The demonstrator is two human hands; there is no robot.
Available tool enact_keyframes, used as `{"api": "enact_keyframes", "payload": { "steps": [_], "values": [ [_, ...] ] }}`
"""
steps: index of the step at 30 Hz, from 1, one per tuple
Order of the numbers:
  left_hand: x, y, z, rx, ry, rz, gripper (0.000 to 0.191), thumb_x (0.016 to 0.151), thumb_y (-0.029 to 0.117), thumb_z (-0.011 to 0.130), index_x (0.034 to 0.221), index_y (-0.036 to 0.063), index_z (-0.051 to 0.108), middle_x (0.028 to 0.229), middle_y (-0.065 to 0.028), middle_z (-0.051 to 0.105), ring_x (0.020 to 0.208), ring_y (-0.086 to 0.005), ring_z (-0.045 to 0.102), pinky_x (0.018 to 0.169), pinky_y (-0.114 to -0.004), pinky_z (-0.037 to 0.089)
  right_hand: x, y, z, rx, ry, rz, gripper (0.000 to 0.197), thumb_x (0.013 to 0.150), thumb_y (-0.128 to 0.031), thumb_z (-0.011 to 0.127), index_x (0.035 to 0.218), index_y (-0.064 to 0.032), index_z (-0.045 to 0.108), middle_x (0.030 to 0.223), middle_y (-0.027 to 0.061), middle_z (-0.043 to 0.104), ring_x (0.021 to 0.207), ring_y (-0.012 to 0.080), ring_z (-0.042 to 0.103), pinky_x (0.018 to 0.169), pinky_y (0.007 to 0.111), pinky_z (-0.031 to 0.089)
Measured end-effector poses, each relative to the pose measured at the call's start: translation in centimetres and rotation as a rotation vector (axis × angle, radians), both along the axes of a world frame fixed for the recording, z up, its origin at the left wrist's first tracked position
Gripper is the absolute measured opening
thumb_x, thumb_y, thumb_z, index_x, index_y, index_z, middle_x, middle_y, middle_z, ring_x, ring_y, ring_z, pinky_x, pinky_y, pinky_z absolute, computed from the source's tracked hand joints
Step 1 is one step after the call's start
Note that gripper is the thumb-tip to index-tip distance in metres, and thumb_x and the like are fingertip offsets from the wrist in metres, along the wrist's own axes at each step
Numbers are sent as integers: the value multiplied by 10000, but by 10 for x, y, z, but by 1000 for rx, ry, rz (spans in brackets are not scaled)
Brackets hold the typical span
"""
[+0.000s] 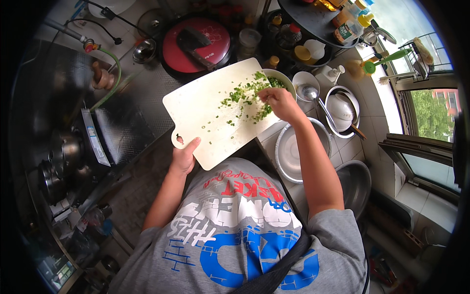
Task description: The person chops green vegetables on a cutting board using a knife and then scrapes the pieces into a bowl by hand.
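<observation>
My left hand (184,158) grips a white plastic cutting board (194,106) by its handle end, thumb on top beside the hanging hole. The board slants up and away, its far right end over a bowl (292,85). Chopped scallions (238,94) are spread across the right half of the board, with a few loose rings nearer the handle. More chopped green lies inside the bowl, which the board partly hides. My right hand (282,103) is over the board's right end, fingers bent down at the scallions. Whether the fingertips pinch any is hidden.
A cleaver (194,46) rests on a red electric pan's lid (169,46) behind the board. To the right are a bowl with a metal ladle (307,92), stacked white bowls (339,110) and a metal basin (282,154). Bottles (349,31) stand on a rack, near an open window.
</observation>
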State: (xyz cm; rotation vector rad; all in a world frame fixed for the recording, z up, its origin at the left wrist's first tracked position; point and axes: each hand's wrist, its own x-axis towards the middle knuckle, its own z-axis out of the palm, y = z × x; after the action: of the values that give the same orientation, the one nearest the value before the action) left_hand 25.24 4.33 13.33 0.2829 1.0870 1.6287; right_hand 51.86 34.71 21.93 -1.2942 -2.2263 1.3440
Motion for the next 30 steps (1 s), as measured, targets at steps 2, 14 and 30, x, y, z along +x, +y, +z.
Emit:
{"api": "enact_keyframes", "payload": {
  "steps": [2, 14, 30],
  "values": [
    [-1, -1, 0, -1, 2, 6, 596, 1104, -53, 728, 1680, 20, 592, 1595, -147, 741, 1477, -298, 727, 1268, -468, 582, -7, -20, 12, -62, 16, 118, 458, 1009, 12, 550, 1318, 24, 888, 1166, 179, 909, 1111, 294, 868, 1064, 420, 660],
    [-4, -2, -5, 7, -34, -10, 601, 1118, -49, 721, 1698, 6, 577, 1635, -147, 727, 1523, -291, 701, 1299, -459, 556, 26, 11, -29, 75, -161, 25, 384, 1028, -13, 590, 1228, -25, 918, 1169, 227, 900, 1099, 407, 863, 1023, 480, 659],
    [-3, -4, -4, 5, -15, 10, 591, 1111, -57, 715, 1684, 16, 587, 1592, -143, 739, 1472, -294, 725, 1270, -461, 576, 7, -16, -11, -173, -195, 246, 429, 1034, 39, 557, 1284, 18, 904, 1162, 168, 910, 1100, 262, 870, 1050, 412, 675]
  ]
}}
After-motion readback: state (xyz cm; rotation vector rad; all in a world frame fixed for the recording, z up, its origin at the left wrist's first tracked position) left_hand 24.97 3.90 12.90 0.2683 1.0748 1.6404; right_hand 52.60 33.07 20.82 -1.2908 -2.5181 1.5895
